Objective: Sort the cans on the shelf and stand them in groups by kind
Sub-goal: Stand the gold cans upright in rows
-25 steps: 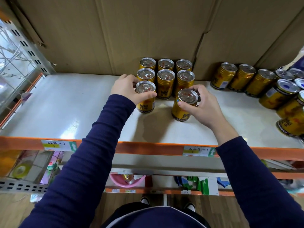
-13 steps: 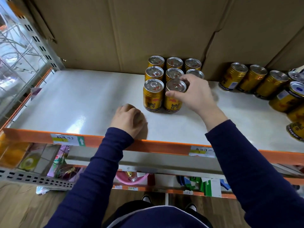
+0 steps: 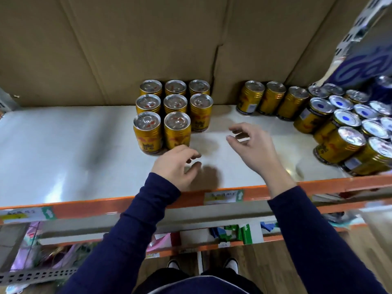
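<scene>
On the shelf (image 3: 63,145), right hand (image 3: 252,149) now off the gold cans (image 3: 171,115), fingers spread, left hand (image 3: 176,166) loosely curled, both empty.

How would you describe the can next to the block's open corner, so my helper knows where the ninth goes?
On the white shelf, against the cardboard backing, stands a tight block of gold cans. Its front row holds two; take the right-hand one, nearest the left hand. Unlike its neighbours, bare shelf lies to its right, in front of the middle row's end can.
</scene>
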`<state>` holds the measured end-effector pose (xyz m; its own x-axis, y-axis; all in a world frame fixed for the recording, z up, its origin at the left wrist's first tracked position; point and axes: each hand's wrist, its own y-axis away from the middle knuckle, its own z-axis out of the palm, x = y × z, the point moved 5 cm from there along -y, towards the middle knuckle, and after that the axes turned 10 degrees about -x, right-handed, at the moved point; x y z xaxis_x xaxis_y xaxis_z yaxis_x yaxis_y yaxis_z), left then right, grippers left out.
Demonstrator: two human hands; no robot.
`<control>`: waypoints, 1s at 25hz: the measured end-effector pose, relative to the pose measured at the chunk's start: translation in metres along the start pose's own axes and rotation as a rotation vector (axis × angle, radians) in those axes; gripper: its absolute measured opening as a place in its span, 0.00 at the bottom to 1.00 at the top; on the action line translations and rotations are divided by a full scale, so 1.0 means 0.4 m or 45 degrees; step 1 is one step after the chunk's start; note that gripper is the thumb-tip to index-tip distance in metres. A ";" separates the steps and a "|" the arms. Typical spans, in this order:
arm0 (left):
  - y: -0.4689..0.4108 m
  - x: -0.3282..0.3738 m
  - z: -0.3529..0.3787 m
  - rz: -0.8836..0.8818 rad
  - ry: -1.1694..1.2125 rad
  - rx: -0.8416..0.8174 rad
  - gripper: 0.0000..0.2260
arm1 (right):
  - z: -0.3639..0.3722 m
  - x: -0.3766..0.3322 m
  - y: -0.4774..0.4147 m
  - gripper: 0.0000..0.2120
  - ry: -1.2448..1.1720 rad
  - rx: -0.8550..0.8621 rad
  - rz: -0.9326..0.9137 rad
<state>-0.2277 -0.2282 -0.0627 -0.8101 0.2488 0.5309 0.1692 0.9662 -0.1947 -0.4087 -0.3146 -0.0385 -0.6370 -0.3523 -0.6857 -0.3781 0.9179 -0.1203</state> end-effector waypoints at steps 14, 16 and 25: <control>-0.429 0.271 0.224 -0.005 0.022 -0.161 0.14 | -0.481 0.365 0.116 0.29 0.646 0.134 0.375; -0.485 0.253 0.218 -0.151 -0.070 -0.037 0.18 | -0.481 0.378 0.105 0.30 0.675 0.133 0.324; -0.679 0.169 0.163 -0.634 -0.086 -0.024 0.31 | -0.479 0.360 0.040 0.34 0.253 -0.132 0.026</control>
<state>-0.3651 -0.4784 -0.0276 -0.8294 -0.2470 0.5011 -0.2373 0.9678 0.0842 -0.6350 -0.3858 -0.0016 -0.7613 -0.3720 -0.5310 -0.4242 0.9052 -0.0260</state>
